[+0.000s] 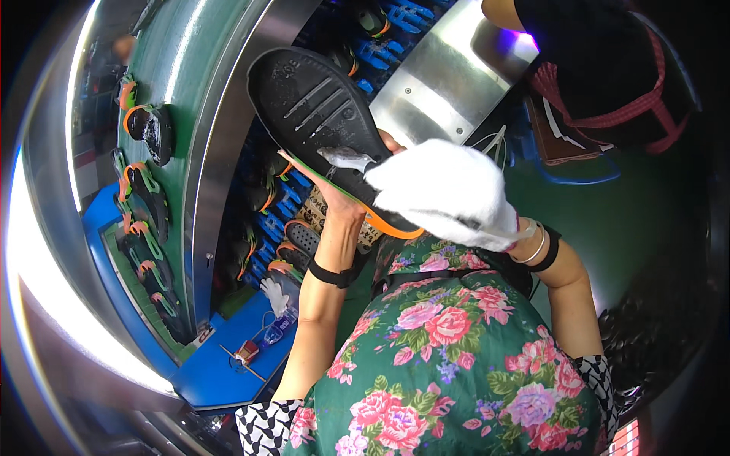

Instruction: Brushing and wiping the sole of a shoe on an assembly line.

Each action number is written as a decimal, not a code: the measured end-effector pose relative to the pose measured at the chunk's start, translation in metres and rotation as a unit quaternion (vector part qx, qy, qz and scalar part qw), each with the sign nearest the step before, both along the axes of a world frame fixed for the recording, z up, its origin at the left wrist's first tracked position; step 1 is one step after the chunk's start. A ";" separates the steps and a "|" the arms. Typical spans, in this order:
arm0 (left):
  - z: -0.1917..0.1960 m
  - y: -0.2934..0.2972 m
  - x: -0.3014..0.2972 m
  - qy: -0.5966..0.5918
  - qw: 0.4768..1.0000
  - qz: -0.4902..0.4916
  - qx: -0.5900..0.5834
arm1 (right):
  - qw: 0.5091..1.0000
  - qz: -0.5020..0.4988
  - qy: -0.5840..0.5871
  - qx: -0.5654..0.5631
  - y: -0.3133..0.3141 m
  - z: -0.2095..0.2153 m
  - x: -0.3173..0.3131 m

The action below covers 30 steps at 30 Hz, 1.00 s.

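The picture is bright in the middle and dark toward its round rim, where straight edges bend strongly. Strong white glare burns along the left edge, and the metal plate [445, 76] reflects light with a purple spot.

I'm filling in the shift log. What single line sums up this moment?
left hand: holds black sole from below | right hand: white glove, on sole's heel | green belt: more soles
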<state>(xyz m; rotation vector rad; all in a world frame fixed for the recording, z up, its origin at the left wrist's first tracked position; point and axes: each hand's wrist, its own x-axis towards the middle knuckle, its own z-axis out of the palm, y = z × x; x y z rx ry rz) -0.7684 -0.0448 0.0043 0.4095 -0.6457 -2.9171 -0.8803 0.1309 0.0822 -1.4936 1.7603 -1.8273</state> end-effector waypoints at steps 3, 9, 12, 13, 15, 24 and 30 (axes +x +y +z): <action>0.014 0.005 -0.010 -0.034 0.999 0.026 0.024 | 0.999 -0.017 0.045 -0.003 -0.006 -0.009 0.022; 0.011 -0.008 -0.015 0.026 0.998 0.057 0.003 | 0.999 0.024 -0.041 0.005 0.003 -0.001 0.004; 0.012 -0.016 -0.017 0.077 0.995 0.029 -0.051 | 1.000 -0.008 0.002 0.001 0.000 -0.005 0.015; 0.014 -0.015 -0.018 0.076 0.995 0.030 -0.052 | 1.000 -0.007 0.001 0.001 0.000 -0.005 0.013; 0.017 -0.013 -0.018 -0.004 0.994 0.107 0.016 | 0.998 0.043 -0.034 -0.003 0.000 0.000 0.007; 0.013 -0.028 -0.025 0.110 0.986 0.056 -0.116 | 0.997 0.023 -0.075 0.000 0.005 -0.001 0.005; 0.017 -0.025 -0.031 0.131 0.983 0.076 -0.102 | 0.995 -0.003 -0.097 0.015 0.007 -0.007 0.003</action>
